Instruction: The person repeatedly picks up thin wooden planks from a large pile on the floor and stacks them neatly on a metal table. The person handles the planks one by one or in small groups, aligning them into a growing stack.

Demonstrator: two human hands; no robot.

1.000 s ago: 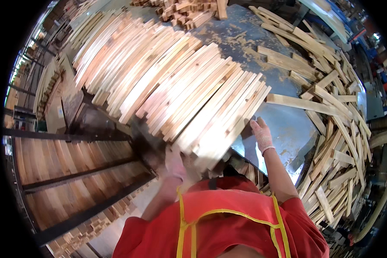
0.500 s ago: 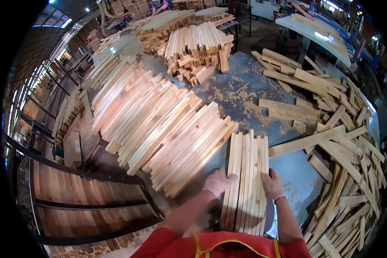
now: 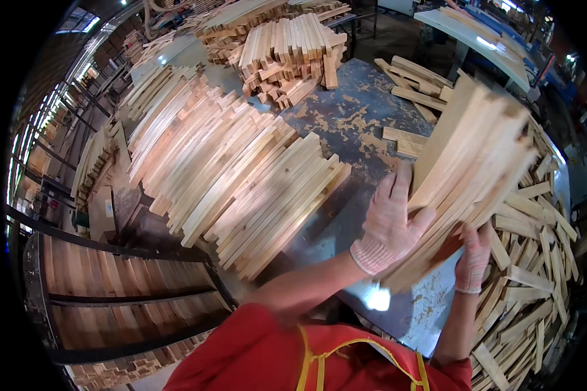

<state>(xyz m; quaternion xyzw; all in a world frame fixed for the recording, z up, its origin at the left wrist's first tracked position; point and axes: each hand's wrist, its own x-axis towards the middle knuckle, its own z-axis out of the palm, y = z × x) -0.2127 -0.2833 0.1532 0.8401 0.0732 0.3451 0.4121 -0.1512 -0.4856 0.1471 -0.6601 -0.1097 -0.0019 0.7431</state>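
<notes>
A bundle of light wooden strips (image 3: 466, 166) is tilted up off the metal table, its far end raised and slightly blurred. My left hand (image 3: 392, 225), in a pale knit glove, presses against the left side of the bundle with its thumb over the near face. On the opposite side, my gloved right hand (image 3: 474, 254) clasps the lower right part; some of its fingers are hidden by the wood. Left of the bundle, a row of strips (image 3: 274, 202) lies side by side on the table.
A stack of strips (image 3: 287, 58) stands at the back of the table. Loose offcuts (image 3: 528, 280) are heaped along the right side. Sawdust is scattered over the metal tabletop (image 3: 346, 117). A dark-framed rack with boards (image 3: 130, 280) stands at the lower left.
Both hands have lifted the bundle off the table and swung it up and to the right, tilting it. My left hand has moved right and up with it.
</notes>
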